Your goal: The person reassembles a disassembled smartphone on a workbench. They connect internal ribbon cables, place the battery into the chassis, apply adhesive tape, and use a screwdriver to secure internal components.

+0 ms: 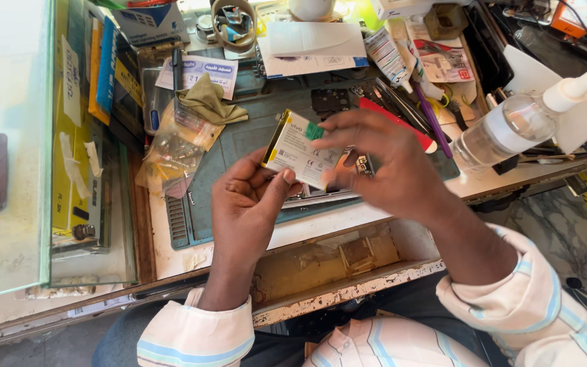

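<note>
Left hand (244, 204) grip pinches flat white phone battery (298, 149) from below, thumb on its lower edge. Right hand (382, 163) grip closes on battery's right end, fingers curled over it, a bit blurred. Battery sits in air above green work mat (239, 139), tilted, yellow strip on left edge. Mat lies on messy desk (171, 255). Crumpled olive cloth (208, 102) and clear plastic bag (171, 153) lie left of hands. Clear bottle with white nozzle (511, 126) lies on its side, well to right.
</note>
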